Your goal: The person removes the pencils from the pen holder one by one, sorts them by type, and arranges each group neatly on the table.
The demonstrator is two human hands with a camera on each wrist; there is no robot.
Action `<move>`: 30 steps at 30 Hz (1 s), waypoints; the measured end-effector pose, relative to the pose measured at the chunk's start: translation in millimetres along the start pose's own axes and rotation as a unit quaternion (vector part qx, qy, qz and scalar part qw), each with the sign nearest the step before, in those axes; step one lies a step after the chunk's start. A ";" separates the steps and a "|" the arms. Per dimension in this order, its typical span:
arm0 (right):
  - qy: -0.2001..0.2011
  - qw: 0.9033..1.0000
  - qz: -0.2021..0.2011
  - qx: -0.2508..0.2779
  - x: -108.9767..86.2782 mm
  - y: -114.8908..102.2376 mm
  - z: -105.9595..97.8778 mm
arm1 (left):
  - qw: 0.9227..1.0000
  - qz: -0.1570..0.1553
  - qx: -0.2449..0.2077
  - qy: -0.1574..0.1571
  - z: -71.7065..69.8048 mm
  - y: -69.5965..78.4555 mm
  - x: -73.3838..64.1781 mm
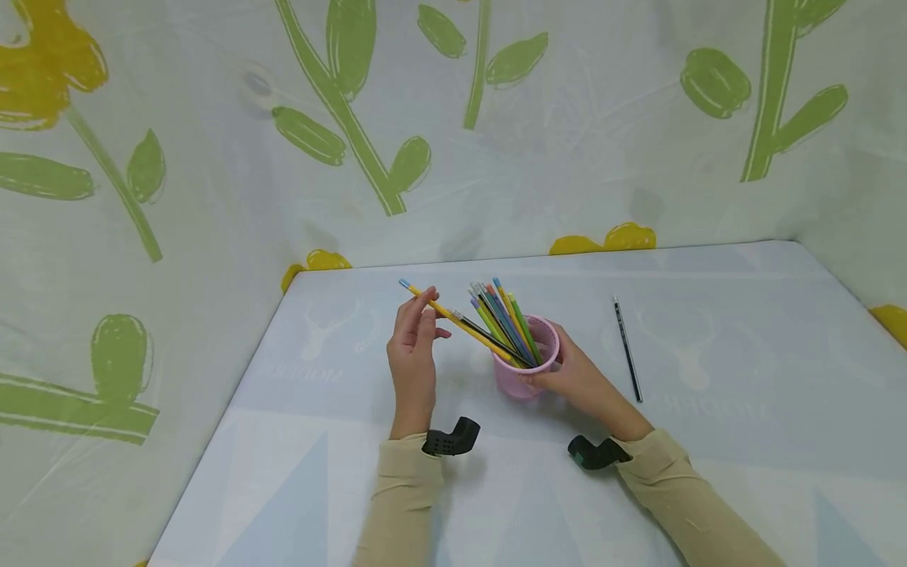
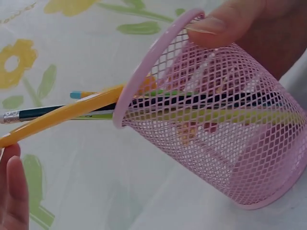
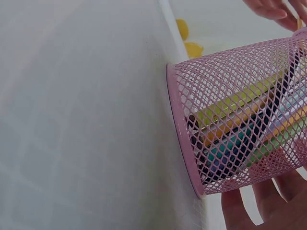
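My left hand (image 1: 413, 362) is left of the pink mesh pencil cup (image 1: 516, 384) and pinches a yellow pencil (image 1: 442, 311) near its blue-tipped upper end. That pencil slants down to the right, its lower end inside the cup's rim. My right hand (image 1: 581, 382) grips the cup from the right side, the thumb by the rim in the left wrist view. Several pencils (image 1: 499, 315) in green, blue, black and yellow lean in the cup. Through the mesh wall (image 3: 230, 72) their lower ends show near the base, which is right at the tabletop.
A single black pencil (image 1: 627, 350) lies on the pale patterned table (image 1: 708, 441) to the right of the cup. Behind the table and at its left hangs a white sheet (image 1: 567, 157) with green leaves and yellow flowers. Each wrist carries a black camera mount (image 1: 453, 437).
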State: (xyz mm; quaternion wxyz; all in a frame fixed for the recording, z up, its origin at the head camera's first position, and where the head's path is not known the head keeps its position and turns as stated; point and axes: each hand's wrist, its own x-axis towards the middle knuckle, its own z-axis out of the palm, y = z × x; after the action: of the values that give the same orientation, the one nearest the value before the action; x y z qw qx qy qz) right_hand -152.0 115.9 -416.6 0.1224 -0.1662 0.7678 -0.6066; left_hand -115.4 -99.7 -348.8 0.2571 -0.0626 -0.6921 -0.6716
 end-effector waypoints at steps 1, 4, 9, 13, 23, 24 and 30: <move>0.001 1.000 0.001 0.000 -0.2 -0.1 0.0 | 1.000 0.000 0.000 0.012 -1.2 -0.6 0.1; 0.001 1.000 0.006 0.001 -0.7 0.2 0.1 | 0.999 -0.004 -0.019 0.051 -4.9 -2.8 0.8; 0.000 1.000 0.000 0.000 -1.2 -0.1 -0.4 | 0.991 -0.016 -0.083 0.107 -11.6 -8.0 2.9; -0.001 1.000 -0.001 0.001 -1.4 -1.0 -1.1 | 0.987 -0.032 -0.105 0.118 -14.0 -10.8 4.0; -0.001 1.000 0.001 -0.008 -1.0 0.5 -1.7 | 0.991 -0.070 -0.073 0.086 -14.5 -22.5 4.7; -0.001 1.000 -0.002 -0.008 -0.6 0.7 -1.9 | 0.991 -0.078 -0.070 0.085 -14.7 -26.1 4.9; -0.005 1.000 -0.011 -0.001 1.0 3.7 -1.9 | 0.983 -0.161 -0.033 0.079 -18.4 -62.4 6.4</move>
State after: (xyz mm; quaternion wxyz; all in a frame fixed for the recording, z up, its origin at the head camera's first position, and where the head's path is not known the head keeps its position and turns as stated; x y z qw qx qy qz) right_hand -154.0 118.0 -419.8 0.1191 -0.1774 0.7662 -0.6060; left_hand -142.8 -124.7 -402.6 0.1969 0.0941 -0.6483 -0.7294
